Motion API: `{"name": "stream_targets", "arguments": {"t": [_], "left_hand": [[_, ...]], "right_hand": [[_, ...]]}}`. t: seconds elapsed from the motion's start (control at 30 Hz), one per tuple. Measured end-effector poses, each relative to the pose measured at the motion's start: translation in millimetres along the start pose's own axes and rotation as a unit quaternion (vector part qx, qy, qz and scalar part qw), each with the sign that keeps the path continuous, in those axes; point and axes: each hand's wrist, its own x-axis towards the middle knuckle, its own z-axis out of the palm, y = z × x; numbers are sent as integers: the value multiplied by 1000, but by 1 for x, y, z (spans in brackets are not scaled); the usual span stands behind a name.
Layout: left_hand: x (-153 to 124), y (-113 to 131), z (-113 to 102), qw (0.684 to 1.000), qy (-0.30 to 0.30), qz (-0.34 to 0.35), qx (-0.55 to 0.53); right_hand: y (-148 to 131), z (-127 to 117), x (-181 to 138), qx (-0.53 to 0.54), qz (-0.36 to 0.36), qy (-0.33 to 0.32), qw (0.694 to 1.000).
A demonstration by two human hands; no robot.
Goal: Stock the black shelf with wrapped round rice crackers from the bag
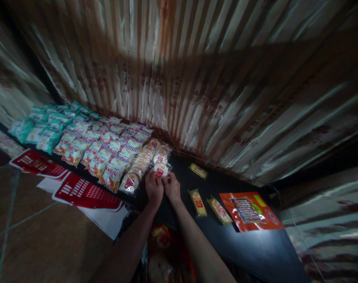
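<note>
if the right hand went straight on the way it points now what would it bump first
The right hand would first meet the clear-wrapped round white snack with the red label, immediately ahead of it; whether they already touch is hard to tell in this dim view.

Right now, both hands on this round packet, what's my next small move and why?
Probably settle the round packet on the black tabletop, lined up with the similar packets behind it: your left hand and right hand have it at that row's near end.
</note>
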Motion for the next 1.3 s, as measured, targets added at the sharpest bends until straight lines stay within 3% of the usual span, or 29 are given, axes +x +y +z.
{"name": "stream_targets", "arguments": {"t": [0.47, 0.83, 1.13, 1.3], "left_hand": [[10, -5, 0, 1000, -25, 1, -1], [9, 0, 7, 997, -52, 43, 24], [8, -1, 8, 997, -72, 23, 20], [7, -1, 8, 997, -67, 19, 18]], "right_hand": [[-4, 8, 15, 7, -17, -5, 1000], [0, 15, 25, -3, -10, 0, 1000], [0, 15, 32, -15, 2, -4, 1000], [1, 18, 30, -26, -23, 32, 999]]}}
